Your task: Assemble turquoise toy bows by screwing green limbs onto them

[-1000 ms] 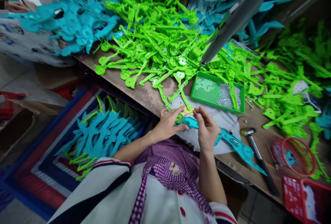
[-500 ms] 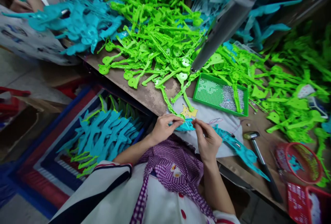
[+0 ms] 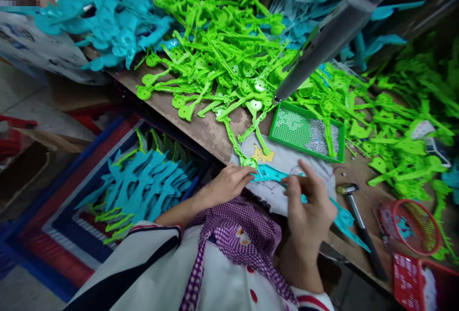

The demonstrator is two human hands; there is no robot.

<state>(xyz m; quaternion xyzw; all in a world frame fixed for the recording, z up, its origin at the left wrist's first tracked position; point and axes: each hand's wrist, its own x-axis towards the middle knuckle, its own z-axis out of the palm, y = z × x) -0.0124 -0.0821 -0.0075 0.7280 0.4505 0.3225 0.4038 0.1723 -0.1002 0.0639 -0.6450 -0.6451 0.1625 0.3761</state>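
Turquoise plastic, a long piece (image 3: 268, 173) lying on the white cloth (image 3: 272, 195) at the frame's centre, has its left end by a lime-green part (image 3: 248, 161), where the left hand (image 3: 229, 182) seems to pinch it between thumb and fingers. Both hands worked close together there half a second earlier; now the right hand (image 3: 310, 210) has drawn rightward, blurred, its index finger raised, and whether its fingertips grip anything cannot be told. That probably leaves the left hand alone steadying the joint.
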